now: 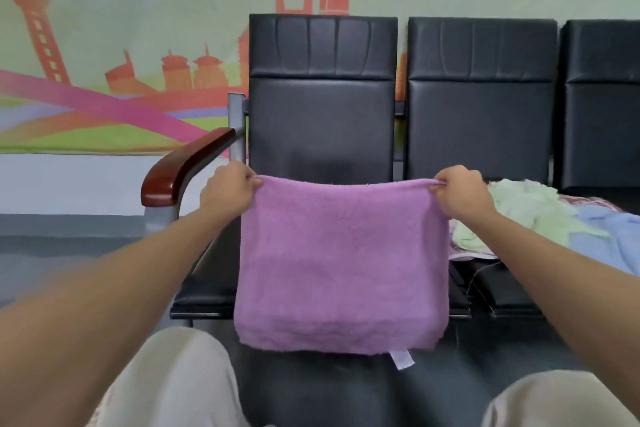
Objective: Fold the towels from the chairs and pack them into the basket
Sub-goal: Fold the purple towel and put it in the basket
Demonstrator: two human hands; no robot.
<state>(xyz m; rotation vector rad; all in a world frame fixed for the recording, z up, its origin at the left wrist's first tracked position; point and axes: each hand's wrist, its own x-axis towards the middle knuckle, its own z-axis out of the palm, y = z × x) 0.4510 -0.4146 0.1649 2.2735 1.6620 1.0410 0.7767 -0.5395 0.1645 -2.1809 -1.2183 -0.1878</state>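
Both the left hand [228,185] and right hand [462,191] pinch the purple towel's [341,263] top corners before the chair [322,121], apparently already doubled, so a slack pinch could let layers slide apart.

I can read no text, number or brand here. The small white tag [401,359] at the lower edge of the towel [341,263] is too small and too blurred for me to tell any print on it. The wall picture [104,87] behind the chairs [322,114] has only coloured shapes of towers and bands, which I cannot read as letters.
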